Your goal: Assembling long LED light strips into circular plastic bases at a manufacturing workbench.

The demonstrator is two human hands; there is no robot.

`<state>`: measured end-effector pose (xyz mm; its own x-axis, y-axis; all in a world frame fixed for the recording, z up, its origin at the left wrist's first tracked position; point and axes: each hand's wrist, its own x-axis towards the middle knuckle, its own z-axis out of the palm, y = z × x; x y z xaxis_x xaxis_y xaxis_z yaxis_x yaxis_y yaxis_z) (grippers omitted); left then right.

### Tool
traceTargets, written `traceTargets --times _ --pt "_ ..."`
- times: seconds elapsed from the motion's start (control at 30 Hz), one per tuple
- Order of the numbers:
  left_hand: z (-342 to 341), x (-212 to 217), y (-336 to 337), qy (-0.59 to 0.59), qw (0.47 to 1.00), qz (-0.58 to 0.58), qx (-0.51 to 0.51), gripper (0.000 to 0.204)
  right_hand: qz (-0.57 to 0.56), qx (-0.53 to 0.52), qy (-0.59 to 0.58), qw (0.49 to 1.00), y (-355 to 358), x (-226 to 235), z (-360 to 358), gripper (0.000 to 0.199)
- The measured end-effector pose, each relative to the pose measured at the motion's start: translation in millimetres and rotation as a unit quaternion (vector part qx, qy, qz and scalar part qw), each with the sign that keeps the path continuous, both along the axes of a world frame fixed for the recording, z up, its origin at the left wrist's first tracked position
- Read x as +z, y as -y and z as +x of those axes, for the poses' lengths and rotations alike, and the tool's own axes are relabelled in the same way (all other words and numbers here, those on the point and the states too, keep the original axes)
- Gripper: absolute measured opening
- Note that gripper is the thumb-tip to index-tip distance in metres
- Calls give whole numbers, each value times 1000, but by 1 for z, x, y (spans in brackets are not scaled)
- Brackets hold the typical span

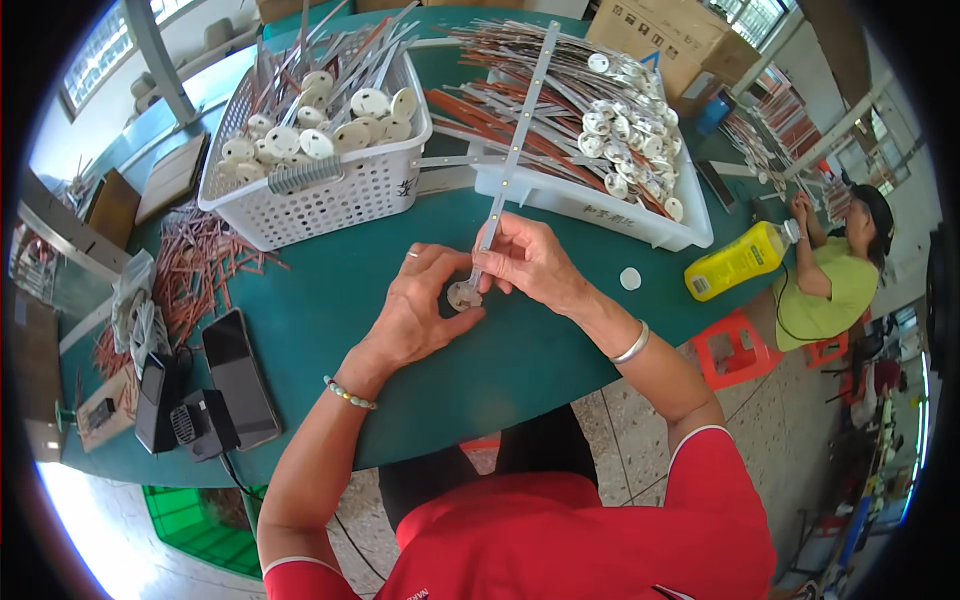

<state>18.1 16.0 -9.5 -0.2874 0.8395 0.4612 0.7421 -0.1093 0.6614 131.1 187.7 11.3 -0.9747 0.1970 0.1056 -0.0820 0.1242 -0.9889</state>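
Note:
My right hand (532,264) pinches a long flat grey strip (520,130) with small brass-coloured dots, close to its lower end. The strip slants up and away, passing in front of the white tray. At its lower end is a small round whitish disc (464,296). Curled around that disc, my left hand (408,308) grips it between thumb and fingers. Whether the strip is joined to the disc is hidden by my fingers. A loose white disc (630,278) lies on the green table (560,345) to the right of my hands.
A white basket (330,200) and a white tray (600,205) hold strips with round discs. Reddish scraps (205,255), a phone (240,375) and a black device (203,425) lie left. Right are a yellow bottle (738,262), a red stool (735,350) and another person (835,275).

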Motion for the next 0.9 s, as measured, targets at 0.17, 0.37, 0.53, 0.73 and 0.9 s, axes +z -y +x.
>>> traceTargets --times 0.17,0.37,0.53,0.73,0.9 --pt "1 -6 1 -10 1000 -14 3 43 19 1 -16 1000 -1 -12 0 12" --pt "-3 -4 1 23 1000 -5 13 37 24 -32 -28 999 1 -18 -1 12" --pt "-5 -5 -1 43 999 -9 16 36 18 -31 -39 999 5 -19 -3 10" --pt "-5 -6 0 53 998 -5 22 34 61 -38 -25 997 5 -24 -4 8" --pt "-5 -5 1 58 997 -36 23 36 83 -39 -26 995 4 -24 -2 8"
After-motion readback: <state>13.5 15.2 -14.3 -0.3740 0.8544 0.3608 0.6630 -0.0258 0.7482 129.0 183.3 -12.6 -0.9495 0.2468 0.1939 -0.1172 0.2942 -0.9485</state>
